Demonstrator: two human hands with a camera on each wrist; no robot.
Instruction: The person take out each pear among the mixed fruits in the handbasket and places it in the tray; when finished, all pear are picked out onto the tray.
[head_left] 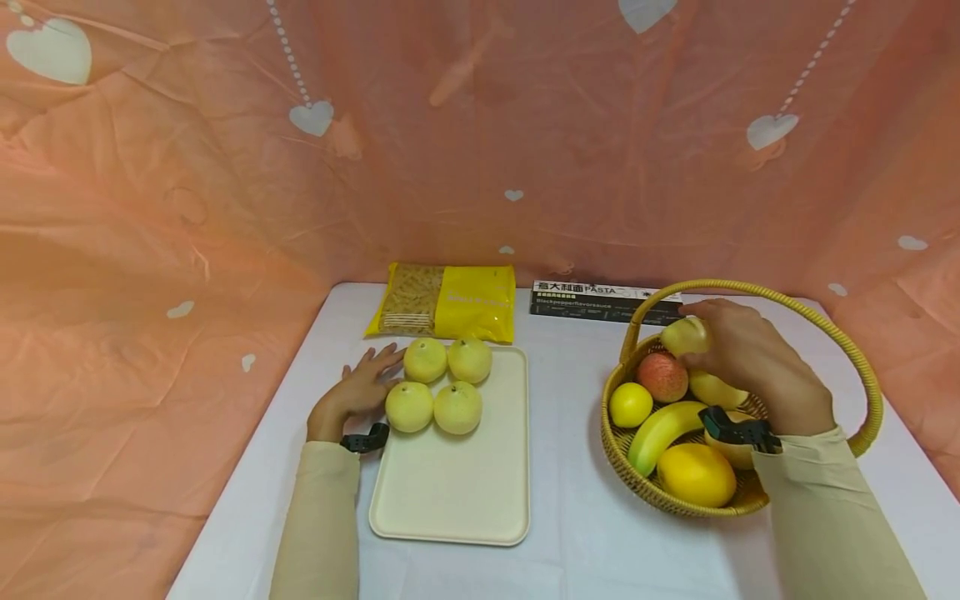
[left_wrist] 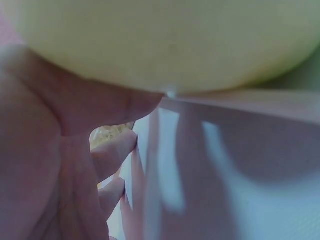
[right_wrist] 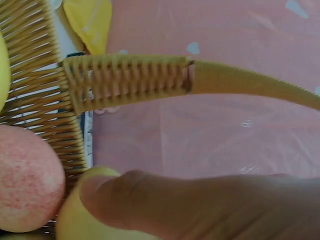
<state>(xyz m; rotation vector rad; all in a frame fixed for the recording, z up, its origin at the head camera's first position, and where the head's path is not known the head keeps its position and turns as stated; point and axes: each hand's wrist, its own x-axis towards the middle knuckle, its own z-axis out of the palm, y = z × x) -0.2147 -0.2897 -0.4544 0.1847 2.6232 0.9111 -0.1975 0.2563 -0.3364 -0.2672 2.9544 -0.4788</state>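
Note:
Several round, pale yellow fruits (head_left: 458, 407) sit together at the far end of a cream tray (head_left: 450, 500). My left hand (head_left: 358, 387) lies at the tray's left edge, its fingers spread beside the fruits. In the left wrist view one digit appears to touch the underside of a pale fruit (left_wrist: 170, 45). Over the far side of a wicker basket (head_left: 618, 467), my right hand (head_left: 738, 354) grips another pale yellow fruit (head_left: 684, 336). The right wrist view has the thumb (right_wrist: 135, 200) pressed on this fruit, close to a peach (right_wrist: 30, 177).
The basket also holds a small yellow fruit (head_left: 631, 405), a banana (head_left: 663, 437) and a large yellow fruit (head_left: 697, 475). Its tall handle (head_left: 855, 358) arches over the right arm. A yellow pasta bag (head_left: 480, 300) and a pasta box (head_left: 585, 302) lie at the back.

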